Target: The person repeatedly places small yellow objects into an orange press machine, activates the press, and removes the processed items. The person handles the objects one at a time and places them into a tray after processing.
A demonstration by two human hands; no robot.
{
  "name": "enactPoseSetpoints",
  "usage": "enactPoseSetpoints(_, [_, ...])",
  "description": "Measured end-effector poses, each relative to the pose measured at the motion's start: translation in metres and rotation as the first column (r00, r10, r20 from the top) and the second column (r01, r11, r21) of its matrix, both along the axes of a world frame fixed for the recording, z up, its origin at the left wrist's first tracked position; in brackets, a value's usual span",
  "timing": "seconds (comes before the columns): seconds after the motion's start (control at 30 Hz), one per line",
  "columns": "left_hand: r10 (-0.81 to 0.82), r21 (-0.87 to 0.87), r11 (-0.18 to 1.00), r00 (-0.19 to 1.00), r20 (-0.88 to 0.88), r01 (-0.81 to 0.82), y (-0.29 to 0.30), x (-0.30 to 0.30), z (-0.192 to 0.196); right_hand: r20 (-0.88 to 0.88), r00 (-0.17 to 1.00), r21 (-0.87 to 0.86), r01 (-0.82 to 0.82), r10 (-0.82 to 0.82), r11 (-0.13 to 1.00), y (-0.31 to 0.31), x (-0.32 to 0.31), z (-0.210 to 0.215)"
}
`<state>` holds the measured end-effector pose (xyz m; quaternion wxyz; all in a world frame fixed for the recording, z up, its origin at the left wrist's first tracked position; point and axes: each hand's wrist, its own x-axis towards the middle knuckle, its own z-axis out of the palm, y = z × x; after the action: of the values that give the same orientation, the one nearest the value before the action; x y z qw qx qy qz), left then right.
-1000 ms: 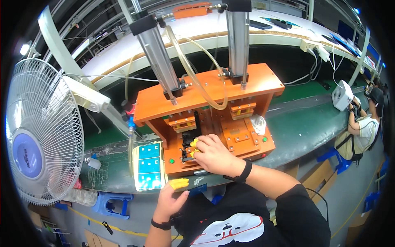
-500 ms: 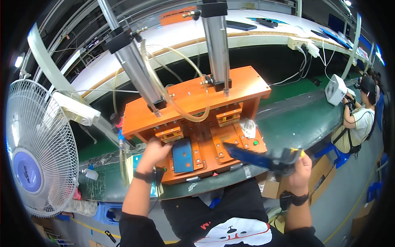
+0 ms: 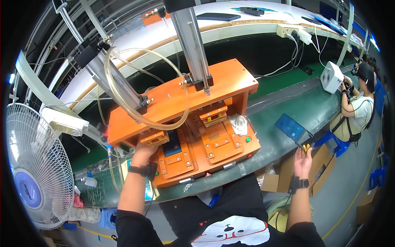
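My left hand reaches under the left side of an orange press. It is beside a flat dark blue panel lying on the left orange fixture plate; its fingers are mostly hidden by the press head. Out to the right, my right hand is turned palm up, its fingers closed at the black edge of another flat blue panel. That panel is tilted over the bench's front edge. Yellow shows at the right fingertips. The right fixture plate bears no panel.
Two air cylinders and a clear looped hose top the press. White crumpled material lies by a green button. A caged fan stands left. A co-worker sits at right, past open cardboard boxes.
The right hand has swung its blue panel away from the press, outward over the bench. The other panel sits farther back on the left plate, with my left hand deeper under the press. The view has shifted.
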<state>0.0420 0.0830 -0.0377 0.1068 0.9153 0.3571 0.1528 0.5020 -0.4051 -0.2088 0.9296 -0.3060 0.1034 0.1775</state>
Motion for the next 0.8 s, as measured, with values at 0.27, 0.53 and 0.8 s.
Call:
enactPoseSetpoints(0.27, [0.064,-0.177,0.98,0.99,-0.128,-0.087,0.003,-0.019,0.008,-0.061,0.998,0.059,-0.017,0.02,0.998,0.152,0.1,-0.031])
enactPoseSetpoints(0.53, [0.1,-0.309,0.941,0.987,-0.128,-0.136,-0.026,-0.005,0.02,0.046,0.988,-0.255,-0.131,0.147,0.958,0.294,0.198,-0.012])
enactPoseSetpoints(0.8, [0.091,-0.227,0.973,0.845,0.526,0.036,-0.118,-0.053,-0.037,0.44,0.254,-0.797,0.552,0.861,0.245,0.397,0.103,0.026])
